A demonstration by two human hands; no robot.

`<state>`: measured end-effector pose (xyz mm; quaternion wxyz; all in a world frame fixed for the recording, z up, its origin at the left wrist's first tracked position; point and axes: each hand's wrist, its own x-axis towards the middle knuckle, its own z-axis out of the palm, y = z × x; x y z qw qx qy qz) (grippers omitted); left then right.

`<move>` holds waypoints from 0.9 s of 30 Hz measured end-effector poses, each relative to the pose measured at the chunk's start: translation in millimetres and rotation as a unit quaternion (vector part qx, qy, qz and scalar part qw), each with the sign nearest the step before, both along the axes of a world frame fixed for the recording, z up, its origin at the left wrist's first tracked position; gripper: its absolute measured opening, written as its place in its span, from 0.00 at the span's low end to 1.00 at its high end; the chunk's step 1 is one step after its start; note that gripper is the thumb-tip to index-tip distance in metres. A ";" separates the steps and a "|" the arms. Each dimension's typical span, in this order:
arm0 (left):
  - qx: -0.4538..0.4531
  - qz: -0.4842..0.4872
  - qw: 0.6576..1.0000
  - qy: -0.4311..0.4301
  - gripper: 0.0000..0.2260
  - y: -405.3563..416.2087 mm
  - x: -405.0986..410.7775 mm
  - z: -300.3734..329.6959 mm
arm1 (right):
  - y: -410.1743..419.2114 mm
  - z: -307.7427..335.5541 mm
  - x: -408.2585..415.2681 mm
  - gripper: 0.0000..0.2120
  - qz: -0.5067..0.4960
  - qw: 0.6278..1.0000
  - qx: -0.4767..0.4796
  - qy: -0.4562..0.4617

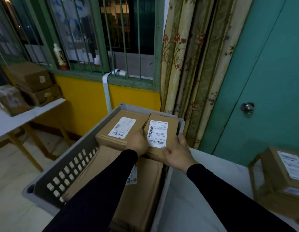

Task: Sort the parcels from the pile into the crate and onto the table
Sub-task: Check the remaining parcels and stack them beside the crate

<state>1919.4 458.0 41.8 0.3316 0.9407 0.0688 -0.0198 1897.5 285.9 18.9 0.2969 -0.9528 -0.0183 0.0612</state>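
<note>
My right hand — grips labelled parcel near edge | my left hand — holds its left side | inside grey crate

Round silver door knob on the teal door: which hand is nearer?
Right. The right hand holds the labelled cardboard parcel's right edge, closer to the knob; the left hand grips its left edge.

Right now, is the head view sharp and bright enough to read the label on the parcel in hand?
Head view: dim, wide-angle bending at the edges; the held parcel label shows barcodes, small print too soft; left hand and right hand slightly blurred.
</note>
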 end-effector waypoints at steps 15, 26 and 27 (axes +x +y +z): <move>-0.007 -0.099 0.994 0.034 0.20 -14.5 -5.3 16.9 | -31.2 14.8 -26.7 0.28 -0.004 0.996 0.090 -0.012; -0.085 -0.170 0.982 -0.010 0.20 -126.5 -25.8 68.4 | -126.9 33.3 -81.2 0.31 -0.112 0.989 0.092 -0.020; -0.084 -0.178 0.980 -0.010 0.20 -136.4 -28.5 66.6 | -137.8 30.4 -85.8 0.31 -0.123 0.988 0.088 -0.016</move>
